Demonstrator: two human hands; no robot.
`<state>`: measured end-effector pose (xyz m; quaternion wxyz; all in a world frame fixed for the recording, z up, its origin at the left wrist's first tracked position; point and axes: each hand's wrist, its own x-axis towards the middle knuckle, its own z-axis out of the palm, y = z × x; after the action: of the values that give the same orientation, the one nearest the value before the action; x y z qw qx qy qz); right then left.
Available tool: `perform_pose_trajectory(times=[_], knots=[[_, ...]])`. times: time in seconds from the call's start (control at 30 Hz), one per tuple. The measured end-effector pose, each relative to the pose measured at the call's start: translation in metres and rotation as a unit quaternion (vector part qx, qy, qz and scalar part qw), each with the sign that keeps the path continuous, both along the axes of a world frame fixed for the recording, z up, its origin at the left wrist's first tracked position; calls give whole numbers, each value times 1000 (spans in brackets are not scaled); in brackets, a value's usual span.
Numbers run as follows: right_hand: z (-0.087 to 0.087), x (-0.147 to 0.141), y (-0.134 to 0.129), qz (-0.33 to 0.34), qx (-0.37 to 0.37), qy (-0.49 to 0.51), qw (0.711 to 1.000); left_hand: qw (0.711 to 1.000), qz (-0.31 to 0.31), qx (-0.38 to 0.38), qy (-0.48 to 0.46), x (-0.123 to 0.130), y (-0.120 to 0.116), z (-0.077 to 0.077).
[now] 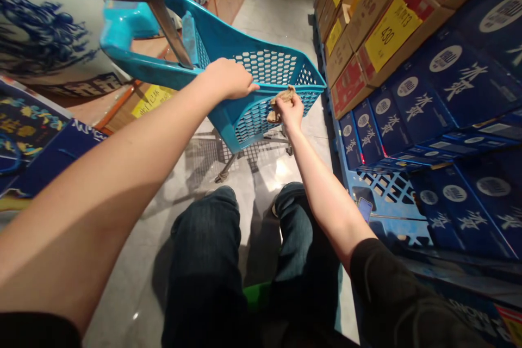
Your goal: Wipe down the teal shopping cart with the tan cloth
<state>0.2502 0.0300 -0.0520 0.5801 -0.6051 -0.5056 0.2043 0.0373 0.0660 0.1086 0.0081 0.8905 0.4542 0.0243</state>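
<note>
A blue plastic shopping cart (pixel 222 119) with honeycomb holes in its walls stands in front of my knees. My left hand (pixel 230 77) is closed over the near rim of its basket, thumb pointing right. Pinched in my right hand (pixel 290 110) is a crumpled beige cloth (pixel 283 99), held against the outer side of the basket just below the rim. Part of the cloth hides behind my fingers. A grey metal frame bar (pixel 163 16) rises from the cart's left end.
Blue cartons (pixel 424 92) and brown boxes (pixel 379 5) with yellow price signs are stacked on the right. A phone (pixel 365 209) lies on a blue pallet (pixel 391 215). Large blue-and-white jars (pixel 44 32) stand on the left. Grey tiled floor (pixel 269 5) runs ahead.
</note>
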Motion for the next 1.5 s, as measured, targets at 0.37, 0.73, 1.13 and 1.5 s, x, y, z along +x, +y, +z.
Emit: perform_pose_trajectory(times=[0.37, 0.73, 1.13, 1.5], knots=[[0, -67, -40, 122, -52, -275, 952, 996, 17, 39, 78, -2, -38, 9], [-11, -65, -43, 80, -132, -214, 965, 994, 21, 46, 94, -1, -37, 11], [-17, -52, -49, 100, -171, -328, 924, 995, -22, 91, -15, -10, -4, -28], [-1, -29, -44, 100, -157, -259, 948, 973, -42, 67, -218, -22, 37, -64]])
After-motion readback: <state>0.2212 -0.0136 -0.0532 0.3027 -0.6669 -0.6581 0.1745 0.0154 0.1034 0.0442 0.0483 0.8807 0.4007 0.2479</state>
